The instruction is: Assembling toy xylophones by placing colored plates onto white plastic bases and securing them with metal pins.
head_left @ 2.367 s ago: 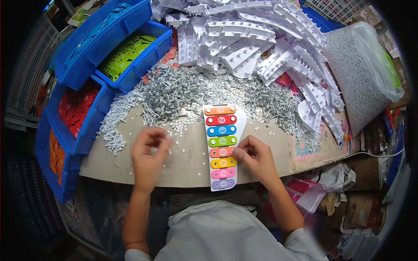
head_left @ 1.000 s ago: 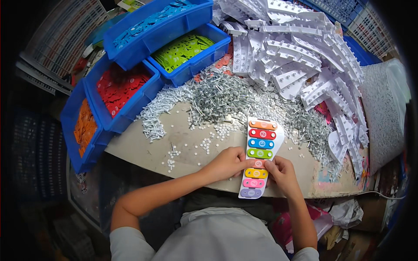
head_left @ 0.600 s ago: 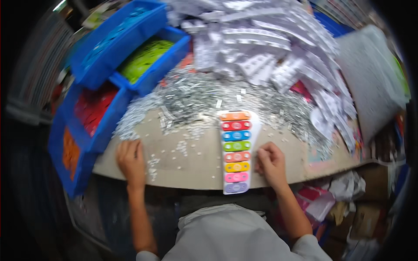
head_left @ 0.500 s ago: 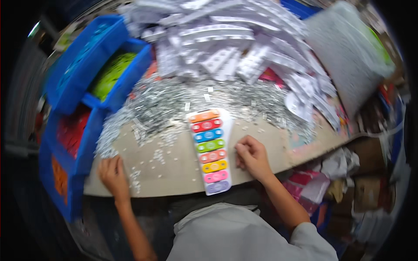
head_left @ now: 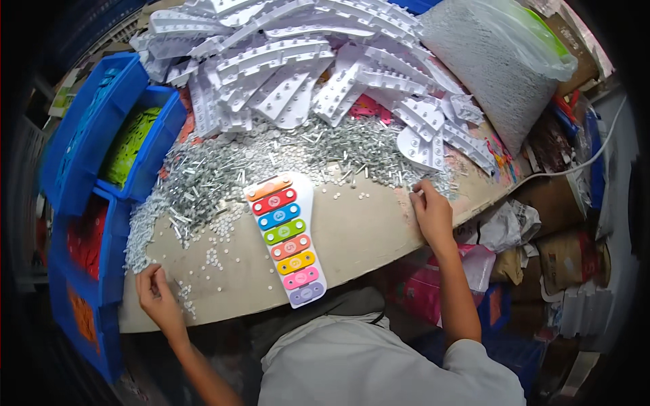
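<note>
A toy xylophone lies on the table in front of me, its far end tilted to the left. Several coloured bars cross its white base, and most carry white round caps at their ends. My left hand is at the table's left side, fingers curled in a pinch beside a heap of tiny pale pieces. Well right of the xylophone, my right hand has its fingertips together at the right end of the small metal pins. Whatever either pinch holds is too small to make out.
White plastic xylophone bases are piled at the back. Blue bins with green, red and orange bars line the left. A clear bag of grey pieces stands back right, near a white cable. White caps lie scattered.
The view has shifted, so the xylophone appears further left. My right hand has moved away from beside the xylophone to the right end of the pins. My left hand stays near the pale pieces.
</note>
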